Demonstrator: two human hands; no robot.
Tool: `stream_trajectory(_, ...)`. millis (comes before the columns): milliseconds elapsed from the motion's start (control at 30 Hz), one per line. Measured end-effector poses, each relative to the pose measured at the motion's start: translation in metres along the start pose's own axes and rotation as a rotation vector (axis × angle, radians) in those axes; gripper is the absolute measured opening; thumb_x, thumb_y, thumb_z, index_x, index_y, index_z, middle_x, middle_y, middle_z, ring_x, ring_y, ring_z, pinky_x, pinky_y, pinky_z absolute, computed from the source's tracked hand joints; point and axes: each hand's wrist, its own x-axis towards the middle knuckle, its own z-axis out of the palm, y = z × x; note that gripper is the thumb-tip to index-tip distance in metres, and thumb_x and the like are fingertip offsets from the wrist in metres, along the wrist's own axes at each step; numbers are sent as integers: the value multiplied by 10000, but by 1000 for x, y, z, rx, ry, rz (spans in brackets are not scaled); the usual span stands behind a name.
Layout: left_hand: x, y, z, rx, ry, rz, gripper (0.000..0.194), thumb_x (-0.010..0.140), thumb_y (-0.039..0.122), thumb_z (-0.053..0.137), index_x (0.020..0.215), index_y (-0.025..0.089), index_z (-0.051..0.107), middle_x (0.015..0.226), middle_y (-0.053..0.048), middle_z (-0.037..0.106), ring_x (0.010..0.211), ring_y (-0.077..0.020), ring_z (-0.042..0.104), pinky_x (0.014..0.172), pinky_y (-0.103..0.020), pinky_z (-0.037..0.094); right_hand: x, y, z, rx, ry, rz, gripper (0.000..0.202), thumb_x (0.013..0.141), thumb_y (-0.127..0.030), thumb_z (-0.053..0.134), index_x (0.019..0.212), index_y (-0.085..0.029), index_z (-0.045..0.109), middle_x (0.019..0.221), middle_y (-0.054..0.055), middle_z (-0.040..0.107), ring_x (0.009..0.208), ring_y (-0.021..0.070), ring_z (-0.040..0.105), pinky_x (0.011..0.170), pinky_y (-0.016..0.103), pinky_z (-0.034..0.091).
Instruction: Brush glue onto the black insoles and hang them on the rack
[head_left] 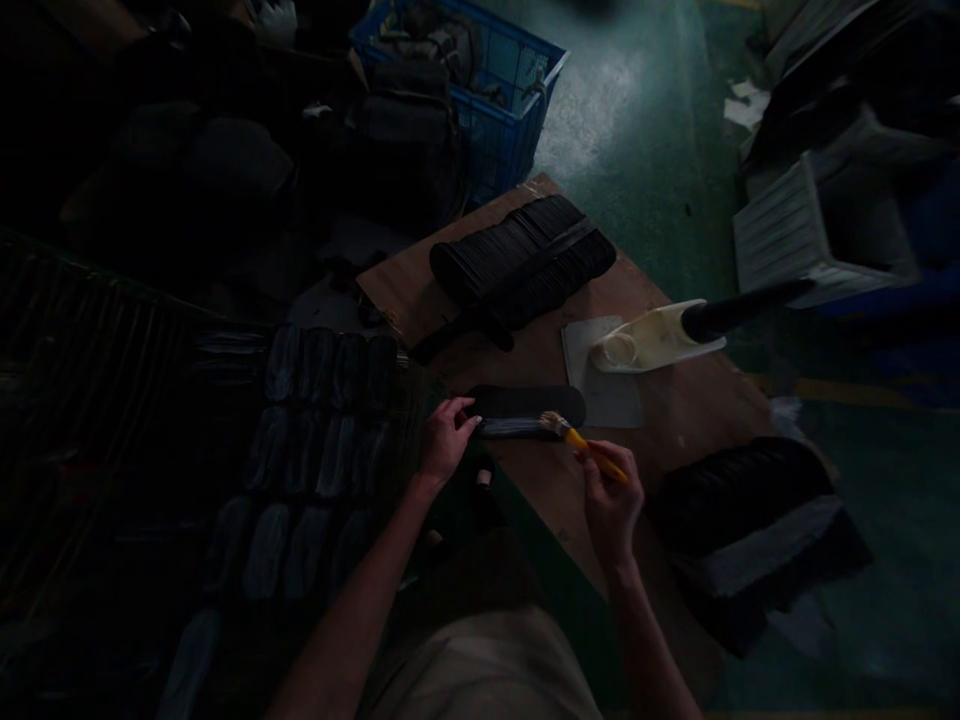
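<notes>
My left hand [448,435] pinches the left end of a dark, flat shoe sole [525,405] lying at the edge of a wooden board. A whitish wet streak runs along the sole's near side. In my right hand [616,495] is a paintbrush with a yellow handle [596,457]; its pale bristles [553,423] touch the right part of the sole. Just beyond, a cut-open whitish plastic container [652,340] with a dark stick in it rests on a pale sheet [611,405].
On the wooden board [555,500] lies a long row of stacked black soles [525,250]; another dark stack [757,520] is at right. Several streaked soles [337,455] lie on a rack at left. A blue crate [502,130] and a grey crate [780,230] stand beyond.
</notes>
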Motion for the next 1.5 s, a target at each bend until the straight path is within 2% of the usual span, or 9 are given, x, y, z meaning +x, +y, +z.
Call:
stream_trajectory(167, 0, 0, 0, 1, -5, 2, 265, 776, 111, 692, 1029, 189, 672, 782, 11, 575, 706, -136, 549, 684, -256, 437, 10, 3, -22, -296, 85, -201, 115, 894, -221, 585, 998, -203, 631, 1000, 59, 567, 925, 189, 589, 800, 335, 512)
stream_trajectory(300, -1, 1, 0, 16, -1, 0, 257, 778, 124, 693, 1024, 192, 671, 783, 11, 578, 699, -134, 548, 681, -256, 441, -4, -8, 3, -400, -60, -312, 154, 928, -163, 508, 1033, -211, 611, 1015, 66, 559, 870, 160, 597, 711, 272, 512)
stream_trajectory(433, -1, 0, -1, 4, -9, 0, 257, 779, 131, 690, 1027, 197, 668, 780, 15, 574, 687, -132, 547, 667, -252, 442, -16, -22, 23, -252, -214, -302, 176, 933, -141, 500, 1046, -229, 603, 1016, 52, 555, 870, 137, 615, 716, 241, 525)
stream_trajectory(600, -1, 0, -1, 7, -6, 15, 260, 776, 128, 690, 1023, 204, 668, 774, 16, 568, 689, -135, 542, 657, -251, 438, 4, -15, 9, -254, 12, -303, 154, 916, -150, 542, 1036, -224, 604, 1012, 57, 554, 933, 162, 591, 797, 289, 519)
stream_trajectory(700, 0, 1, -2, 8, -17, 13, 262, 782, 124, 685, 1032, 200, 666, 781, 14, 566, 692, -133, 537, 660, -251, 433, 18, -1, 5, -404, 9, -318, 157, 925, -155, 518, 1037, -213, 611, 1021, 68, 557, 898, 170, 590, 750, 286, 516)
stream_trajectory(833, 0, 1, -3, -7, -32, 3, 263, 781, 123, 683, 1032, 200, 669, 770, 20, 558, 685, -128, 529, 658, -247, 422, 17, 2, 23, -460, -160, -356, 239, 914, -89, 468, 1069, -201, 612, 1030, 72, 565, 916, 172, 599, 769, 277, 519)
stream_trajectory(967, 0, -1, -2, -41, -22, -16, 265, 771, 125, 683, 1023, 205, 675, 759, 23, 552, 679, -124, 523, 650, -241, 417, 5, -16, 51, -334, -201, -387, 287, 899, -49, 452, 1083, -207, 606, 1024, 65, 571, 965, 163, 599, 823, 263, 515)
stream_trajectory(1133, -1, -5, 1, -122, 0, -48, 249, 766, 143, 674, 1010, 195, 680, 781, 11, 576, 686, -123, 537, 654, -238, 442, -10, -37, 72, -102, -318, -308, 228, 928, -117, 462, 1052, -241, 607, 991, 45, 565, 881, 147, 609, 756, 255, 531)
stream_trajectory(1500, -6, -2, 5, -268, -11, -196, 246, 758, 201, 648, 999, 157, 670, 688, 15, 611, 588, -120, 577, 537, -218, 454, -4, -20, 53, 184, -131, 22, 120, 904, -294, 568, 969, -201, 608, 962, 52, 545, 872, 190, 595, 749, 358, 567)
